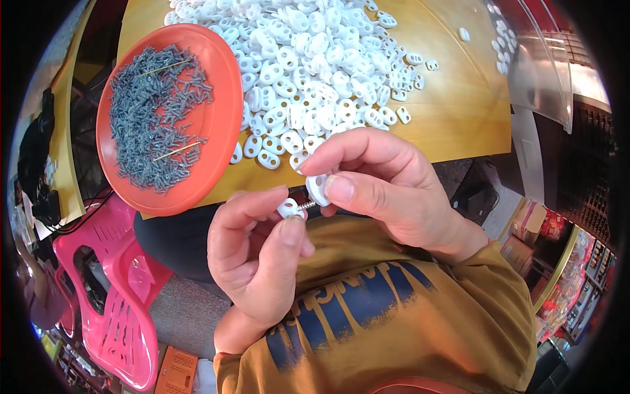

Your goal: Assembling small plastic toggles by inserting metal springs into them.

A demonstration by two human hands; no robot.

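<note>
My left hand (pixel 259 253) pinches a small white plastic oval piece (pixel 289 208) between thumb and forefinger. My right hand (pixel 387 187) holds a second white plastic piece (pixel 318 188) between thumb and fingers. A short grey metal spring (pixel 307 205) bridges the two pieces, close to my chest. Both hands are just below the near edge of the wooden table (pixel 459 111).
A big heap of white plastic pieces (pixel 315 65) covers the table's middle. An orange round tray (pixel 220 115) holds a pile of grey springs (pixel 154 115) at the left. A clear plastic bin (pixel 535 59) sits at the right. A pink plastic chair (pixel 125 295) stands lower left.
</note>
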